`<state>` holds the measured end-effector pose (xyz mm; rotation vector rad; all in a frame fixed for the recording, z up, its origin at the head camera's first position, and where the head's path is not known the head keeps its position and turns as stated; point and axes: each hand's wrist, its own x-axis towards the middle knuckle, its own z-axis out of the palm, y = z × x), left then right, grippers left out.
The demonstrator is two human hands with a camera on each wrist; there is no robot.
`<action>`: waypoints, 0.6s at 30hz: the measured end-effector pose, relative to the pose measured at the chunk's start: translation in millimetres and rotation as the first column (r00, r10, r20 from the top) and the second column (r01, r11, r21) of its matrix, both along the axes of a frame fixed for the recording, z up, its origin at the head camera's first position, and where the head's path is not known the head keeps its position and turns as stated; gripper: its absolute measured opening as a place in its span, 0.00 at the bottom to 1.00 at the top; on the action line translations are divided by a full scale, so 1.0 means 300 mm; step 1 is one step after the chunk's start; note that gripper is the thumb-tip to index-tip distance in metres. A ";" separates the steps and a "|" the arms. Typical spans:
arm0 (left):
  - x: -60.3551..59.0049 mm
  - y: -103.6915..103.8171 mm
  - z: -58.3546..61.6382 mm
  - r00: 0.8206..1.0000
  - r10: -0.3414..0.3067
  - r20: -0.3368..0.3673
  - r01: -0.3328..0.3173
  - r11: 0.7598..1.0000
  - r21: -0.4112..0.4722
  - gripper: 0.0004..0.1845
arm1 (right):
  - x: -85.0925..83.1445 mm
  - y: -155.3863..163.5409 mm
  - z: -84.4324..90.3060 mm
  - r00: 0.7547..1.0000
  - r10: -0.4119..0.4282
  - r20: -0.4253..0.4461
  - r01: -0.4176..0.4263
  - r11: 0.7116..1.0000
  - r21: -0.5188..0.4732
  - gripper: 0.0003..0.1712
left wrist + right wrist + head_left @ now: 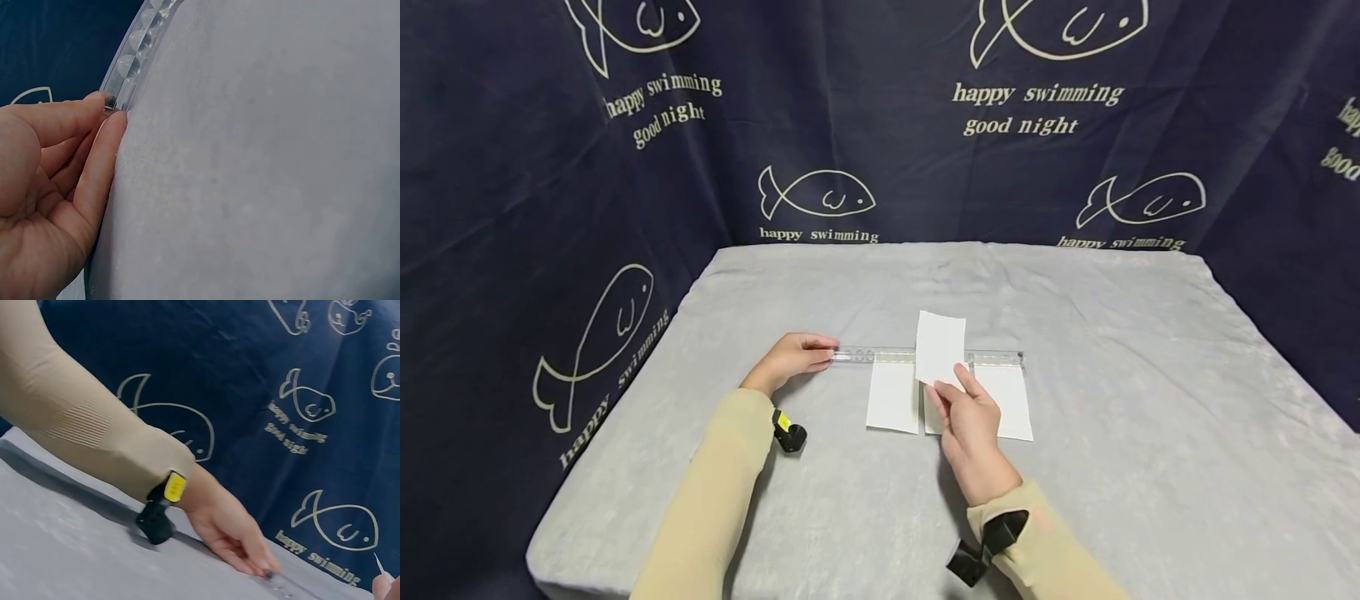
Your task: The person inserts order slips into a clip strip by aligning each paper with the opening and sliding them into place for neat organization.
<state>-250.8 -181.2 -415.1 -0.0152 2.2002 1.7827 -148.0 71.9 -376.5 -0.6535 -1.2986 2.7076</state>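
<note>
A long clear plastic strip with rounded bumps along it lies across the table, its near side bordered by white cards. At its left end my left hand pinches the tip between thumb and fingers, as the left wrist view shows close up. My right hand holds a separate white card by its lower edge, tilted up in front of the strip's middle. One white card lies below the strip on the left and another on the right. Between them, a third card is mostly hidden by the right hand and the held card.
A light grey cloth covers the table. Dark blue curtains printed with fish and lettering hang behind it and at both sides. Black wrist mounts are strapped over both beige sleeves.
</note>
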 end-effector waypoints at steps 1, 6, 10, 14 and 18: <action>0.001 0.003 0.002 1.000 0.002 0.002 -0.002 1.000 0.000 0.16 | 0.001 -0.009 -0.003 1.000 0.003 0.000 -0.003 1.000 0.005 0.34; 0.002 0.009 0.004 1.000 0.007 0.001 -0.007 1.000 -0.008 0.16 | 0.009 -0.059 -0.013 1.000 0.016 -0.002 -0.015 1.000 0.008 0.34; -0.002 0.008 0.002 1.000 0.010 -0.002 -0.010 1.000 -0.015 0.16 | 0.029 -0.120 -0.024 0.999 0.032 -0.004 -0.032 0.999 0.024 0.34; -0.004 0.007 0.003 1.000 0.013 -0.004 -0.013 1.000 -0.015 0.16 | 0.052 -0.177 -0.035 0.998 0.069 0.008 -0.069 0.996 0.054 0.32; -0.005 0.003 0.000 1.000 0.008 -0.010 -0.008 1.000 -0.006 0.16 | 0.066 -0.216 -0.044 0.995 0.100 0.016 -0.100 0.993 0.061 0.31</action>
